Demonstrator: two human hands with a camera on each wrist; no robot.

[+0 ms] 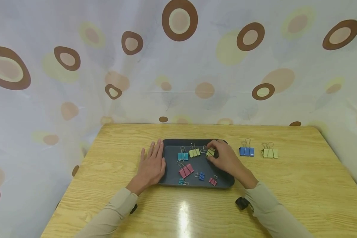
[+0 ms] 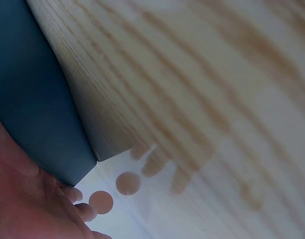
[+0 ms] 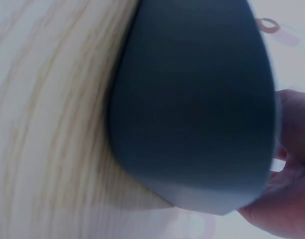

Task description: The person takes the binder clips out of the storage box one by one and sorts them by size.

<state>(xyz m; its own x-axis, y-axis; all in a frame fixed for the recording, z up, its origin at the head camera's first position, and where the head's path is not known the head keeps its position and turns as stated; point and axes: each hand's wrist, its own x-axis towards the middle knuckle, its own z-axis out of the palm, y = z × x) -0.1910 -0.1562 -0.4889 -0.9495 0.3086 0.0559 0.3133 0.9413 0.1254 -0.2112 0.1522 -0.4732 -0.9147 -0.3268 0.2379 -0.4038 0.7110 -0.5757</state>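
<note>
A dark grey tray (image 1: 196, 186) lies on the table with several binder clips in it. My right hand (image 1: 226, 158) reaches over its right end, thumb and forefinger pinching a yellow-green binder clip (image 1: 210, 152). Just left of that clip is another yellow-green binder clip (image 1: 194, 152), then a teal binder clip (image 1: 182, 156). Lower in the tray lie a large pink binder clip (image 1: 186, 170), a small teal one, a small blue binder clip (image 1: 200, 176) and a small pink binder clip (image 1: 213, 180). Against the tray's left side, my left hand (image 1: 151, 167) rests with fingers extended. Both wrist views show mostly the tray's outer wall (image 3: 192, 99).
To the right of the tray, a large blue binder clip (image 1: 246, 151) and a large pale green binder clip (image 1: 269, 153) stand apart on the wooden table (image 1: 300, 185). A patterned curtain (image 1: 196, 66) hangs behind and at both sides.
</note>
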